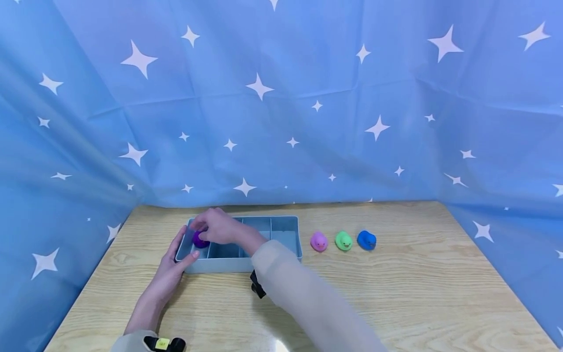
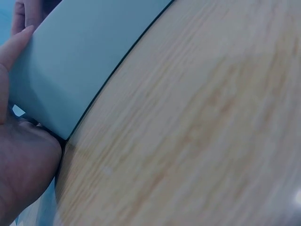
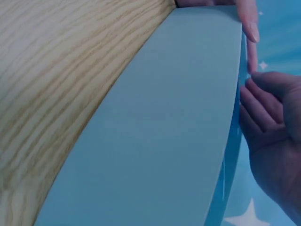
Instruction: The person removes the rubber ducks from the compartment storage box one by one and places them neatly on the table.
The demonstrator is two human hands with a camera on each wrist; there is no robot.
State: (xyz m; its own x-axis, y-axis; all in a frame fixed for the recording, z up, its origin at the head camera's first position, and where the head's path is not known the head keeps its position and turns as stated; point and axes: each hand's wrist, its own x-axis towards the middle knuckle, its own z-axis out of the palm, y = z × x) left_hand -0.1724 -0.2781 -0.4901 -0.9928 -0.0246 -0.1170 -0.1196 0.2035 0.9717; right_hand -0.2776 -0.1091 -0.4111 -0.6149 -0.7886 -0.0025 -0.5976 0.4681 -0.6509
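A grey-blue divided box (image 1: 242, 265) lies on the table with its compartments in a row. At its left end my left hand (image 1: 169, 269) grips it, thumb over the front rim and fingers along the left side. My right hand (image 1: 222, 227) reaches across into the leftmost compartment. Its thumb and fingers are about a purple rubber duck (image 1: 200, 240), whose upper part they cover. In the right wrist view the right hand (image 3: 275, 117) has its fingers past the box rim; the duck is hidden there. The left wrist view shows the left palm (image 2: 28, 165) at the box corner.
Right of the box stand a pink duck (image 1: 319, 241), a green duck (image 1: 343, 240) and a blue duck (image 1: 367, 240) in a row. Wooden tabletop (image 1: 396, 293) extends in front and to the right. A blue starry curtain (image 1: 308, 63) hangs behind and at both sides.
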